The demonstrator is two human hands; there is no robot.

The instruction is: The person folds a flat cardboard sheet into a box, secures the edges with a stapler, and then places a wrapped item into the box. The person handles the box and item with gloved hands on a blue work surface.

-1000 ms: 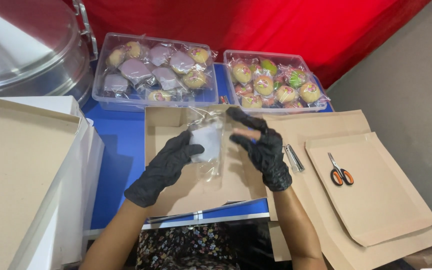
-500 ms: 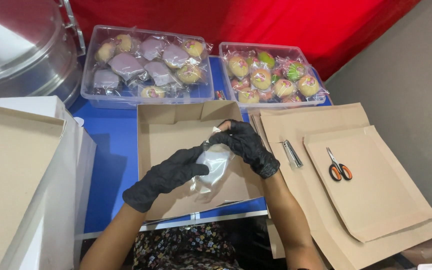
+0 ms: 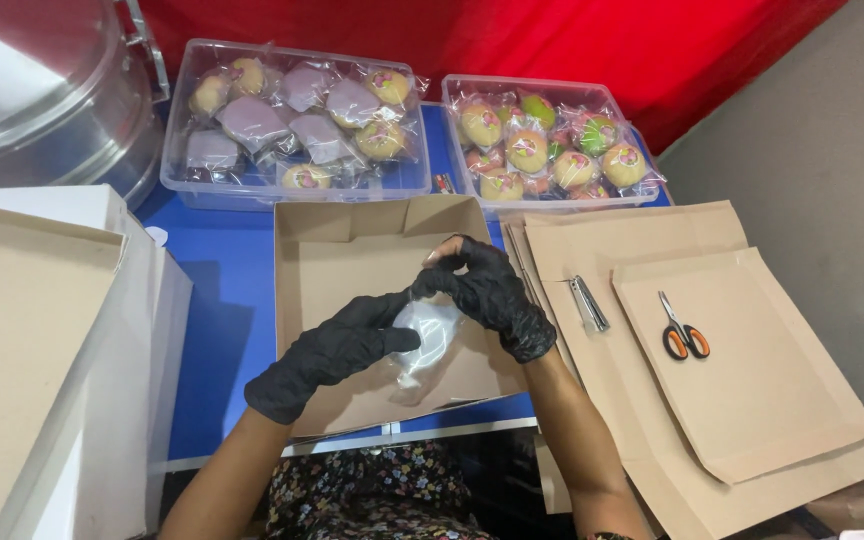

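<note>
Left black-gloved hand [image 3: 337,350] and right black-gloved hand [image 3: 487,290], fingers closed, together grip a clear crumpled plastic bag [image 3: 430,335] above an open brown cardboard box [image 3: 352,255]; two clear plastic tubs of wrapped buns [image 3: 297,180] sit behind.

The clear plastic bag [image 3: 430,338], held up flat and spread a second ago, is now crumpled between both gloved hands. The left hand [image 3: 337,350] and right hand [image 3: 487,290] have closed together, lower over the open cardboard box [image 3: 352,255].

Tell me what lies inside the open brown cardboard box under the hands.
Inside the open brown cardboard box only bare cardboard shows. The two black-gloved hands and the clear plastic bag they hold cover its middle, so that part is hidden.
</note>
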